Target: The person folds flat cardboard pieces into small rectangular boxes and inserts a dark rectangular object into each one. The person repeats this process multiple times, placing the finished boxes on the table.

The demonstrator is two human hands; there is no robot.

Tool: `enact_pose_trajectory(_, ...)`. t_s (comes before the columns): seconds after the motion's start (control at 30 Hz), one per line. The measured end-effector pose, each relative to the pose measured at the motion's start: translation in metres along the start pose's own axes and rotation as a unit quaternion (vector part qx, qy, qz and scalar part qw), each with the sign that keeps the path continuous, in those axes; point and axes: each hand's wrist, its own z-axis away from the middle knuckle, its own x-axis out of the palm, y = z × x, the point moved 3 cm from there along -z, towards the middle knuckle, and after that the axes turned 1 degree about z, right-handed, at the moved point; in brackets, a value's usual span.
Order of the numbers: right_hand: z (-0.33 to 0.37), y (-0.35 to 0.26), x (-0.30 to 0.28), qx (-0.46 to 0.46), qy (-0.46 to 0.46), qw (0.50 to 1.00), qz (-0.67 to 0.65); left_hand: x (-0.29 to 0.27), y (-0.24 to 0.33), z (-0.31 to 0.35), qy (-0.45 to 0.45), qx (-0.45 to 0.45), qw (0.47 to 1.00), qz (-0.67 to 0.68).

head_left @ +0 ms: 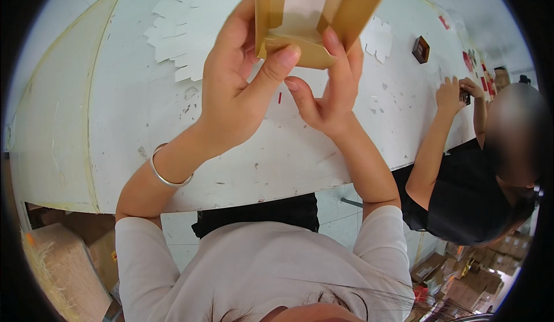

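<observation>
A gold cardboard box with a whitish inside is held up above the white table, partly cut off by the top of the view. My left hand grips its left side, with the thumb pressed on the near end flap. On the right, my right hand holds the near right corner, its index finger against the end wall and its thumb apart below the box. The fingers behind the box are hidden.
Stacked white cut sheets lie behind my left hand, and more white pieces sit to the right. A small dark box stands farther right. A co-worker in black handles a small dark object at the table's right. Cartons stand lower left.
</observation>
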Motion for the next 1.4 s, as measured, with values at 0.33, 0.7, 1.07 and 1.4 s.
enact_pose_trajectory(0.33,0.004,0.008,-0.010,0.082,-0.061,0.994,-0.037,-0.006,-0.015,-0.001,0.028,-0.083,0.996,0.033)
enact_pose_trajectory(0.7,0.013,-0.006,0.023,0.207,-0.077,0.966,-0.134,-0.003,-0.025,0.004,0.042,-0.081,0.995,-0.035)
enact_pose_trajectory(1.07,0.010,-0.007,0.018,0.419,0.027,0.825,-0.377,0.011,-0.027,0.013,0.066,-0.158,0.985,0.030)
enact_pose_trajectory(1.4,0.013,-0.007,0.017,0.445,0.079,0.823,-0.344,0.021,-0.033,0.020,-0.020,-0.080,0.991,-0.103)
